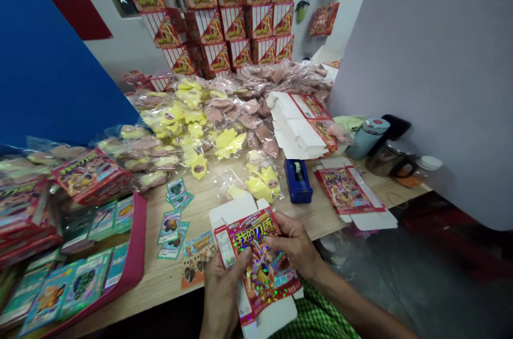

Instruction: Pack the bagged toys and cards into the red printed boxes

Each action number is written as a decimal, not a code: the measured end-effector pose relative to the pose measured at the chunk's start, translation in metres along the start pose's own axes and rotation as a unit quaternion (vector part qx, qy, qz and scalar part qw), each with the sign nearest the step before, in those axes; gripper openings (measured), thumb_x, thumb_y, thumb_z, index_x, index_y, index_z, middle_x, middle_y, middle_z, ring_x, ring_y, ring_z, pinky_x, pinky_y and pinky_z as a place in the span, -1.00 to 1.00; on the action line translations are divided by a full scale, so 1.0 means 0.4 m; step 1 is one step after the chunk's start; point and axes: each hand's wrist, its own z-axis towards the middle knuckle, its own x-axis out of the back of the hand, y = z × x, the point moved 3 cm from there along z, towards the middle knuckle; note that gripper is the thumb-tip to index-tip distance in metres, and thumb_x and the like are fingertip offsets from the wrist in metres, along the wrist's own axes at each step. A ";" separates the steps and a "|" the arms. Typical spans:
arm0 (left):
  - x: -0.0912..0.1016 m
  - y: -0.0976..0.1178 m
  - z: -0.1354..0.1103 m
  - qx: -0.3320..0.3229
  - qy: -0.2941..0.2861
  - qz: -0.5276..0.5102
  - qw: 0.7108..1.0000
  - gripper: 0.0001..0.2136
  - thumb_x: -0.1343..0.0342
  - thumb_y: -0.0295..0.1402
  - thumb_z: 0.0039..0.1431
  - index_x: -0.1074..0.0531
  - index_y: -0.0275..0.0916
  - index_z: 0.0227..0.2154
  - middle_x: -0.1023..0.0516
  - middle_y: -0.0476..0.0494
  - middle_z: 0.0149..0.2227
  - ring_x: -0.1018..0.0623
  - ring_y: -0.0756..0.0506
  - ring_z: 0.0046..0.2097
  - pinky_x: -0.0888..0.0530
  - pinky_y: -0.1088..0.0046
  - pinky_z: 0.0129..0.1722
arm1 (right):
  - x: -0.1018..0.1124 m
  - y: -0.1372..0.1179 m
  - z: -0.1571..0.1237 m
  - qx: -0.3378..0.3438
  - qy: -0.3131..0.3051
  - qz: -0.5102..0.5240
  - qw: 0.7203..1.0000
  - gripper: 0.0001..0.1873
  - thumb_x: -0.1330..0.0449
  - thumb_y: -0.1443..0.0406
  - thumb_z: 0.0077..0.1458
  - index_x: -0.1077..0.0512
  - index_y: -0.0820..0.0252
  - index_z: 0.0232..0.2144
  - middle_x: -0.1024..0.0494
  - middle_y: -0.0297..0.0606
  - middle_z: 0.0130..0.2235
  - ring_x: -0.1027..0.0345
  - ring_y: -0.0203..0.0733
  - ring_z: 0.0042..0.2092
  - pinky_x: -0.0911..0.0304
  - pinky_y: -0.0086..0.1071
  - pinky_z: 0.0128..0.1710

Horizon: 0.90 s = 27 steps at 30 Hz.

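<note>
Between my two hands is a flattened red card box [262, 280] with shiny printing and white flaps sticking out at both ends. My left hand [224, 288] grips its left edge, thumb lying across the front. On the upper right edge, my right hand [298, 248] pinches the box with the thumb on the printed face. The box is held over the table's front edge, above a green checked cloth [320, 312]. Just left of it lies an orange printed card [197, 259]. Beyond the box are bagged yellow plush-like pieces [264, 181] and a blue tape dispenser [298, 181].
A pink tray [138, 243] of cards stands left, beside stacked red boxes [90, 176]. Small cards [170, 226] lie near it. Bagged pink pieces [260, 136] heap behind. Flat cartons [300, 133], another flat box [348, 189], a blue bottle [367, 138] and a steel mug [390, 157] stand right.
</note>
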 end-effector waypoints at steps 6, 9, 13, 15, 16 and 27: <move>-0.003 -0.092 -0.019 0.012 0.010 -0.031 0.999 -0.40 -0.49 -0.13 -0.10 -0.49 -0.26 0.00 -0.69 -0.28 -0.17 -0.70 -0.27 -0.20 -0.63 0.25 -0.17 | 0.042 0.052 -0.040 -0.014 0.057 -0.038 0.998 -0.66 -0.27 0.03 0.14 -0.47 0.19 -0.27 -0.44 -0.36 -0.45 -0.25 -0.28 -0.51 -0.25 -0.44 -0.48; 0.021 -0.102 -0.024 -0.118 0.077 0.022 0.990 -0.30 -0.39 -0.06 0.05 -0.27 -0.16 0.19 -0.63 -0.28 0.01 -0.67 -0.21 -0.05 -0.60 0.28 -0.05 | 0.057 0.064 -0.065 -0.017 0.072 -0.160 0.984 -0.62 -0.17 0.01 0.26 -0.47 0.17 -0.09 -0.46 -0.34 -0.40 -0.31 -0.24 -0.46 -0.28 -0.43 -0.46; 0.042 -0.086 -0.043 -0.200 0.060 0.132 0.969 -0.27 -0.30 -0.07 0.19 -0.14 -0.12 0.33 -0.47 -0.29 0.22 -0.49 -0.22 0.23 -0.47 0.33 0.17 | 0.046 0.029 -0.082 0.007 -0.022 -0.182 0.983 -0.36 -0.11 0.07 0.35 -0.08 0.05 0.37 -0.54 -0.25 -0.10 -0.44 -0.14 -0.14 -0.37 -0.24 -0.04; 0.048 -0.080 -0.058 -0.190 0.051 0.148 0.969 -0.37 -0.24 -0.03 0.22 -0.26 -0.16 0.27 -0.47 -0.27 0.23 -0.46 -0.24 0.25 -0.45 0.34 0.19 | 0.042 0.006 -0.082 0.008 -0.053 -0.200 0.978 -0.48 -0.10 0.07 0.36 -0.22 0.07 0.29 -0.52 -0.25 -0.09 -0.41 -0.11 -0.08 -0.33 -0.24 0.00; 0.052 -0.076 -0.065 -0.188 0.061 0.147 0.969 -0.42 -0.22 0.00 0.23 -0.34 -0.17 0.21 -0.51 -0.25 0.19 -0.50 -0.23 0.21 -0.47 0.35 0.15 | 0.042 -0.003 -0.080 0.002 -0.060 -0.212 0.975 -0.56 -0.09 0.06 0.37 -0.32 0.09 0.18 -0.51 -0.26 -0.12 -0.39 -0.11 -0.09 -0.32 -0.27 -0.05; 0.070 0.043 -0.060 -0.110 -0.021 0.059 0.992 -0.42 -0.41 -0.12 0.06 -0.46 -0.02 0.16 -0.64 -0.04 -0.26 -0.61 -0.07 -0.26 -0.56 0.44 -0.17 | 0.032 -0.093 -0.037 -0.007 -0.130 -0.176 0.976 -0.58 -0.22 0.06 0.25 -0.33 0.14 0.04 -0.44 -0.34 -0.26 -0.33 -0.18 -0.22 -0.22 -0.34 -0.20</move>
